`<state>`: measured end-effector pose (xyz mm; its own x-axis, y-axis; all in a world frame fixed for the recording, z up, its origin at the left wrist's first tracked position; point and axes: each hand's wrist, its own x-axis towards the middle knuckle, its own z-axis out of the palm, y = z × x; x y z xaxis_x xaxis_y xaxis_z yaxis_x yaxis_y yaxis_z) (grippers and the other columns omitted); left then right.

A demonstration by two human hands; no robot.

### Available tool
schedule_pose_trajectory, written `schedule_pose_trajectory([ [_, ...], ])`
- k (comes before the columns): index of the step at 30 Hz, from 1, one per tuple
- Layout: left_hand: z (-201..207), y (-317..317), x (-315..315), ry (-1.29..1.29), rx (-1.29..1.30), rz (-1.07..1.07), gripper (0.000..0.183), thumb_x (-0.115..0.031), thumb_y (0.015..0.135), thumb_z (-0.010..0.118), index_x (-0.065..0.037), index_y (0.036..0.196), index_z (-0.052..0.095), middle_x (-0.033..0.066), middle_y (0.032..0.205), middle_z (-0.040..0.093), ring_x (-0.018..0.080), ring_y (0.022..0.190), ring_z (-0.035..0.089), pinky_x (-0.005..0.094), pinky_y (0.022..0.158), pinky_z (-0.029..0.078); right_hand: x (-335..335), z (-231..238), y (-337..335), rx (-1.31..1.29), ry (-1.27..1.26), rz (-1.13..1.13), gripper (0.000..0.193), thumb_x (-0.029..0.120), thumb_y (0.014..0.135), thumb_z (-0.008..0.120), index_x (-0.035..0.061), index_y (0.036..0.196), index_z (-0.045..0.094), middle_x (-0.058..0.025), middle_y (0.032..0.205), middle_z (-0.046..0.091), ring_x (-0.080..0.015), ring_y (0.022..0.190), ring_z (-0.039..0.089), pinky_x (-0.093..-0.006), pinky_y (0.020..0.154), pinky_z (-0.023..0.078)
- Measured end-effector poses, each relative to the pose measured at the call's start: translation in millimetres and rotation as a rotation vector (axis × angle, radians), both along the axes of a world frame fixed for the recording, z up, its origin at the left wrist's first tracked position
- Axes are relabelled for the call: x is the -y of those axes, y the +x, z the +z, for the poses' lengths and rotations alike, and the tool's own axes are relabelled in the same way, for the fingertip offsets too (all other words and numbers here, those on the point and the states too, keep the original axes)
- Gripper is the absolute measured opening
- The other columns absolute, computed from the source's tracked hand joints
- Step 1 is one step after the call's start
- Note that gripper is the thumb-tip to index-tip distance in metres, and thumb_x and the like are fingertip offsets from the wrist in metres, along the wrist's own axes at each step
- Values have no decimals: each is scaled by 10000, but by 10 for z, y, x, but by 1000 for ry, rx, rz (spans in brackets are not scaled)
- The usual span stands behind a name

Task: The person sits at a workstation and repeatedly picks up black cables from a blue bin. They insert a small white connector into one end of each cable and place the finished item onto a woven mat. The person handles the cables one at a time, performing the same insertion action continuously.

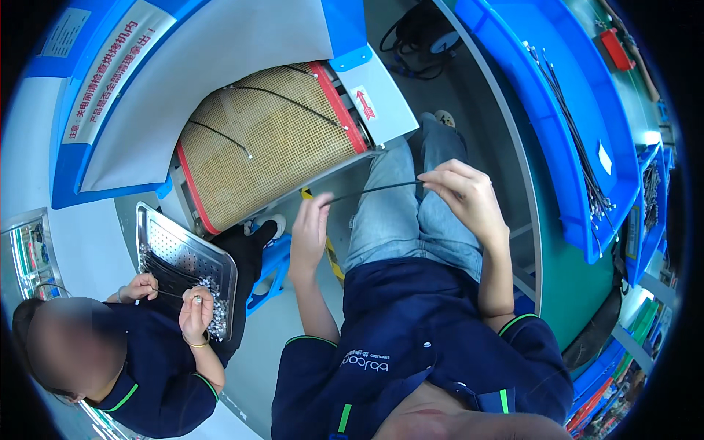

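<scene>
A thin black cable (374,189) is stretched almost level above my lap, between my two hands. My left hand (312,226), slightly blurred, closes its fingers on the cable's left end. At the other end, my right hand (466,194) pinches the cable between thumb and fingertips. The cable's tips are hidden in my fingers. Beyond my left hand lies a tan mesh conveyor belt (264,139) with red edges. Several similar cables rest on it, among them a long black cable (293,106) and a shorter black cable (220,137) with pale ends.
At the left, a co-worker (158,389) handles a thin cable over a perforated metal tray (172,238) of white-tipped cables. A blue-and-white machine hood (183,66) covers the belt's far part. On the green-topped table at my right stands a blue bin (587,95) holding bundled black cables (568,121).
</scene>
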<state>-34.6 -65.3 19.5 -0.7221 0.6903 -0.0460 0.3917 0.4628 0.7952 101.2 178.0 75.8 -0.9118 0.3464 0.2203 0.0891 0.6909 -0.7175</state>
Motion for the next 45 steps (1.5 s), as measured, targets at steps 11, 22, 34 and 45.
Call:
schedule_pose_trajectory([
  [11, 53, 212, -337, 127, -66, -4, 243, -65, 791, 677, -20, 1021, 612, 113, 883, 611, 251, 768, 615, 336, 666, 493, 325, -404, -325, -27, -75, 270, 126, 114, 758, 687, 69, 874, 669, -66, 827, 631, -241, 718, 625, -335, 621, 507],
  [22, 13, 199, -290, 178, -130, -73, 156, -64, 755, 710, 6, 888, 667, 96, 766, 652, 188, 643, 605, 289, 568, 469, 363, -550, -325, -147, -68, 306, 120, 157, 740, 689, 82, 830, 661, -34, 785, 607, -223, 707, 623, -343, 604, 501],
  [34, -34, 153, -297, 263, -304, -175, 189, -17, 703, 725, -7, 872, 642, 97, 784, 639, 232, 709, 625, 317, 611, 506, 283, -550, -253, -34, -283, 357, 118, 175, 758, 700, 90, 839, 701, -28, 799, 635, -238, 668, 627, -333, 598, 498],
  [45, -51, 176, -364, 325, -411, -186, 203, 10, 681, 726, -12, 863, 638, 89, 788, 636, 231, 713, 626, 315, 614, 510, 294, -523, -259, -56, -188, 297, 118, 153, 744, 713, 79, 834, 695, -41, 796, 637, -227, 671, 629, -323, 584, 499],
])
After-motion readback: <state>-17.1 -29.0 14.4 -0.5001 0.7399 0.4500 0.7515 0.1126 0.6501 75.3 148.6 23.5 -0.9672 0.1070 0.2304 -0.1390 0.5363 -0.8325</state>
